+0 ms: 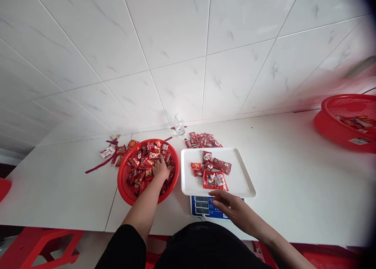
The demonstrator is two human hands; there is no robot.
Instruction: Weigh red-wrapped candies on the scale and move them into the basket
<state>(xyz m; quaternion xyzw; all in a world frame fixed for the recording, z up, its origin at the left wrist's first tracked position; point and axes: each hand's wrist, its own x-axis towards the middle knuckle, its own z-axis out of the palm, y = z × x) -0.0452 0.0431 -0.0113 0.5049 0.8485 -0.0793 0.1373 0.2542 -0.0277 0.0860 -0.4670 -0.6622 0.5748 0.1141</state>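
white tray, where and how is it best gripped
Likely by the left and right rims of the white tray, from both sides at once: it is wide and shallow with a raised edge, and loose packets lie on it, so keep it level.

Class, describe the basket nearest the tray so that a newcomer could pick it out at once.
On the white table, find the white tray on the blue scale. Just left of it in the picture stands a red basket of packets. Unlike the far-right basket, this one has the left hand in it.
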